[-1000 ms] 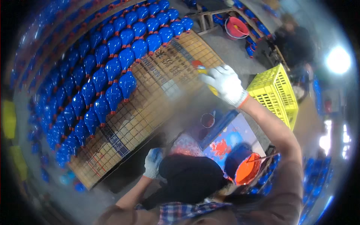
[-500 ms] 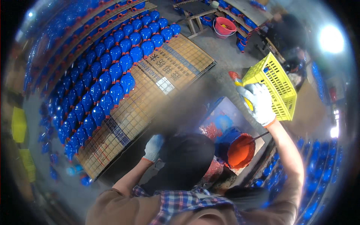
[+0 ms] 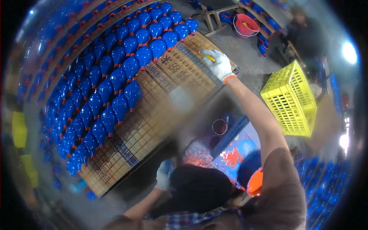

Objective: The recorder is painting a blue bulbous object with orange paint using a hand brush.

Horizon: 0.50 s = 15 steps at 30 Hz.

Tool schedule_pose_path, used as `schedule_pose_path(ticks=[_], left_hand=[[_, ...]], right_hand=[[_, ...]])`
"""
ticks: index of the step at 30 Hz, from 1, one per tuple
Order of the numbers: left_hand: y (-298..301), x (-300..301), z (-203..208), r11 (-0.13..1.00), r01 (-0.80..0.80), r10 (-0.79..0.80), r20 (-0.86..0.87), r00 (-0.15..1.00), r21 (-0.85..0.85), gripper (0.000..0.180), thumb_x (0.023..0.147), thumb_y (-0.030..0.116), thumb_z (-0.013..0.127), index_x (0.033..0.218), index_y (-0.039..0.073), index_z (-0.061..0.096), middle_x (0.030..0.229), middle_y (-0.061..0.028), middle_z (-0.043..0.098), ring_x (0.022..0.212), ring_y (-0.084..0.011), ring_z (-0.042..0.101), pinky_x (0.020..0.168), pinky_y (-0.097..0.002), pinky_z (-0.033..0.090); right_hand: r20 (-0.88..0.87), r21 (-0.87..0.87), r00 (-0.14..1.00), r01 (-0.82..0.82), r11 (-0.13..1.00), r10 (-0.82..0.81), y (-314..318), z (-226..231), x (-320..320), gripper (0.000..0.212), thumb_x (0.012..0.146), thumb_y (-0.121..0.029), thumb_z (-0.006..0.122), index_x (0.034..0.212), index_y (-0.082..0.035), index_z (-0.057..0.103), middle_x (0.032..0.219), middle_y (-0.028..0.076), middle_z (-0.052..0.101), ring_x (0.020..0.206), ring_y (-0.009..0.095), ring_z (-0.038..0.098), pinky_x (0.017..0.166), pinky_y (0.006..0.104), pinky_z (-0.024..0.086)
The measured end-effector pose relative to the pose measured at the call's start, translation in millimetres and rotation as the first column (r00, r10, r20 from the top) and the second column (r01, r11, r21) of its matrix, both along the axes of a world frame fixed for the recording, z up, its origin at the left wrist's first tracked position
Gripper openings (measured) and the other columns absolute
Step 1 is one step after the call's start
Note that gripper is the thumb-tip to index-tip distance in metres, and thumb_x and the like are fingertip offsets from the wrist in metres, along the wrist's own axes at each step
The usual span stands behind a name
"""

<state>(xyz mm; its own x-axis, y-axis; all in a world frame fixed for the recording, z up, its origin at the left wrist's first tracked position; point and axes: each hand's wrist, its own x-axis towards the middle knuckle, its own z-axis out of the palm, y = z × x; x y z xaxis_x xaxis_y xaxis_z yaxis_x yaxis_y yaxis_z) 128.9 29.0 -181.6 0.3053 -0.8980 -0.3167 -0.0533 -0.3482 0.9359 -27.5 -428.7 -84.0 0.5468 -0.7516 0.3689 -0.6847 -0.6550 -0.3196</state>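
My gloved right hand (image 3: 217,65) is stretched out over the far part of a cardboard-covered wire-mesh bench (image 3: 172,82). It is closed round what looks like a yellow-handled paintbrush (image 3: 209,57) with a reddish tip, mostly hidden by the glove. To its left, rows of glossy blue rounded castings with red ends (image 3: 142,36) stand on the same bench. My gloved left hand (image 3: 165,175) rests low beside my dark-clothed leg; its fingers are too blurred to read. Partly behind my right arm is a dark bucket (image 3: 245,170) holding orange-red paint (image 3: 255,182).
A yellow slatted crate (image 3: 287,97) stands to the right. Farther off are a pink-red bucket (image 3: 245,26), a wooden trestle (image 3: 210,21) and another person (image 3: 306,34). A paint-spattered board (image 3: 237,151) lies near my knees. More blue castings (image 3: 326,184) sit at right.
My right hand has swung from beside the yellow crate leftward and away over the bench, carrying the paintbrush. The view has shifted. My left hand still rests beside my leg.
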Motion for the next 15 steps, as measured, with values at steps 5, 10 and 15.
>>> schedule_pose_path(ticks=[5,10,15], left_hand=[[-5,7,-8,0.984,0.059,-0.055,-0.028,0.998,0.167,0.015,0.093,0.006,0.053,0.107,0.001,0.058,0.092,-0.0063,0.062,0.085,-0.0126,0.059,0.078,-0.0251,0.047],[-1,8,-24,0.986,0.001,0.016,-0.098,0.995,0.166,0.017,0.093,0.012,0.054,0.107,0.002,0.060,0.094,-0.0117,0.066,0.084,-0.0218,0.064,0.075,-0.0320,0.050],[0,11,-27,0.977,-0.023,0.059,-0.164,0.985,0.214,0.017,0.093,0.011,0.054,0.106,0.002,0.060,0.093,-0.0103,0.065,0.085,-0.0195,0.064,0.076,-0.0312,0.049]], right_hand=[[0.015,0.050,0.991,0.135,0.990,-0.136,-39,-43,45,0.024,0.086,-0.023,0.061,0.110,-0.023,0.064,0.098,0.010,0.061,0.097,0.033,0.057,0.088,0.0404,0.043],[-0.102,0.041,0.990,0.097,0.994,-0.093,-67,-64,61,0.023,0.087,-0.025,0.062,0.108,-0.021,0.066,0.102,0.010,0.063,0.100,0.032,0.058,0.088,0.0426,0.046],[-0.060,-0.004,0.995,0.085,0.996,-0.085,-84,-64,67,0.021,0.087,-0.025,0.061,0.108,-0.022,0.066,0.098,0.009,0.063,0.099,0.030,0.058,0.088,0.0406,0.043]])
